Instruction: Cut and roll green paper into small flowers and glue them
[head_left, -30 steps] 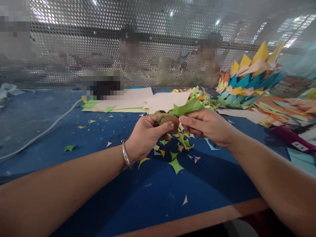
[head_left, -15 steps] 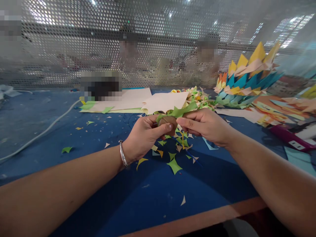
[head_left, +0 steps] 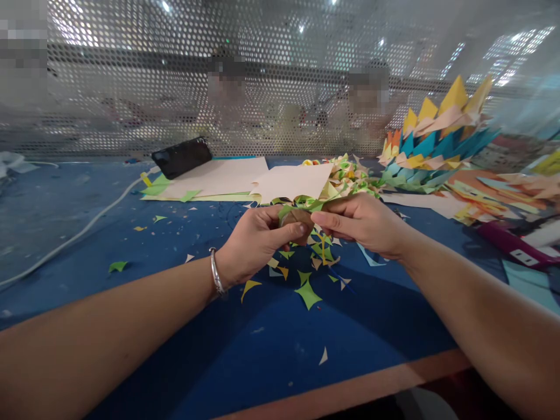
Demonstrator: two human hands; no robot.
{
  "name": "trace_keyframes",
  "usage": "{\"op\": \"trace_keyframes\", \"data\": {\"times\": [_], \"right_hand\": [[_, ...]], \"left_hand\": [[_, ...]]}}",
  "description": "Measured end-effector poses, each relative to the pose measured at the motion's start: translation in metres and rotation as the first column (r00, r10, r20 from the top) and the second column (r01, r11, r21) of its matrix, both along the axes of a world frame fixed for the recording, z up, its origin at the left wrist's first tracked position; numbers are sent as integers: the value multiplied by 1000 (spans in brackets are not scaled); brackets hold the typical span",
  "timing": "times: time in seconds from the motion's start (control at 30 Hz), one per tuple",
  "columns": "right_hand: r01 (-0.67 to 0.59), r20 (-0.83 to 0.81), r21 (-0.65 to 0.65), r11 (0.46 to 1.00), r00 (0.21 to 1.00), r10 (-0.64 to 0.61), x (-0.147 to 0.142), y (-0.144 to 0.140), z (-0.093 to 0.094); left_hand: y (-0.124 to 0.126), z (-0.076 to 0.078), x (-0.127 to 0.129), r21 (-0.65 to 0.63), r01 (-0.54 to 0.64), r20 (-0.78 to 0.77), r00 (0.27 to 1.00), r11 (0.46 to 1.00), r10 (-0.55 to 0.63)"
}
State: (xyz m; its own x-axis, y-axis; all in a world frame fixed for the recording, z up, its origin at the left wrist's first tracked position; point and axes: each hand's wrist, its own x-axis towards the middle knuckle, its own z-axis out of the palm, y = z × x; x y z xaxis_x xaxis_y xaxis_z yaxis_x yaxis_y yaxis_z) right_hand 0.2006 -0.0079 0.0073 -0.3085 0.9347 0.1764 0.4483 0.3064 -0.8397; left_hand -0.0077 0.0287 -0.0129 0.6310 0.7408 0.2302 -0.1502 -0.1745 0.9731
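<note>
My left hand, with a silver bangle on its wrist, is closed on a small round brown piece, thumb pressed on its face. A green paper strip with a jagged edge lies along the brown piece's top edge. My right hand pinches the strip between thumb and fingers, close to the left thumb. What the brown piece is made of, and how the strip joins it, I cannot tell. Below both hands, green, yellow and pale paper scraps lie on the blue table.
Pale paper sheets lie beyond my hands, with a black phone leaning at their left. Stacked paper crowns with pointed tips stand at the right, near a purple-and-white device. A white cable crosses the left side. People sit behind a perforated screen.
The green strip's free end, which stuck up to the right above my right hand, is now lower and mostly hidden behind the fingers. Both hands stay nearly in place.
</note>
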Motion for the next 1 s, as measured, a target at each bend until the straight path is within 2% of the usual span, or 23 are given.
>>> {"op": "trace_keyframes", "data": {"times": [0.27,0.67,0.83,1.0], "right_hand": [[-1,20,7,1000,1000,1,1,0,1],[20,47,28,999,999,-21,0,-1,1],[25,51,28,999,998,-26,0,0,0],[17,69,50,999,997,-20,-2,0,1]], "left_hand": [[1,1,0,-18,-4,-41,999,1000,3],[1,0,0,-73,34,-12,999,997,-34],[2,0,0,-54,73,-9,997,996,-73],[1,0,-1,-45,62,-17,998,997,-62]]}}
